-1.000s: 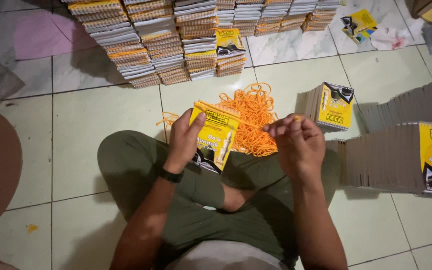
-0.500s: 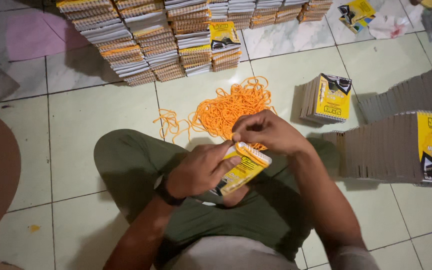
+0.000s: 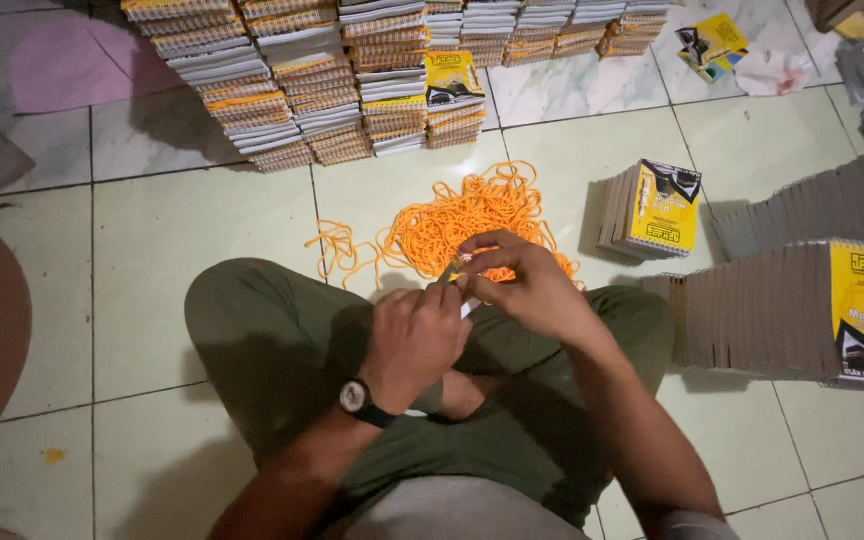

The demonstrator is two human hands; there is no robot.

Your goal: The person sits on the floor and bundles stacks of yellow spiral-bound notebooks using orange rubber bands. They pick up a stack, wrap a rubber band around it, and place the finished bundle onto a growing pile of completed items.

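Note:
I sit cross-legged on the tiled floor with both hands meeting over my lap. My left hand (image 3: 414, 335), with a wristwatch, is closed around a thin yellow booklet bundle (image 3: 466, 309); only a pale sliver of it shows between the hands. My right hand (image 3: 524, 285) is against the bundle's top, its fingertips pinching an orange rubber band (image 3: 469, 257). Just beyond my hands lies a heap of orange rubber bands (image 3: 472, 215).
Rows of stacked banded booklets (image 3: 352, 90) line the far side. A small stack with a yellow cover (image 3: 657, 208) stands to the right of the heap. A long row of booklets (image 3: 802, 310) lies at the right. My green-trousered knees (image 3: 262, 330) flank the hands.
The yellow booklet bundle came down from in front of the heap into my lap and turned edge-on, now almost hidden. My right hand closed in over it with a band.

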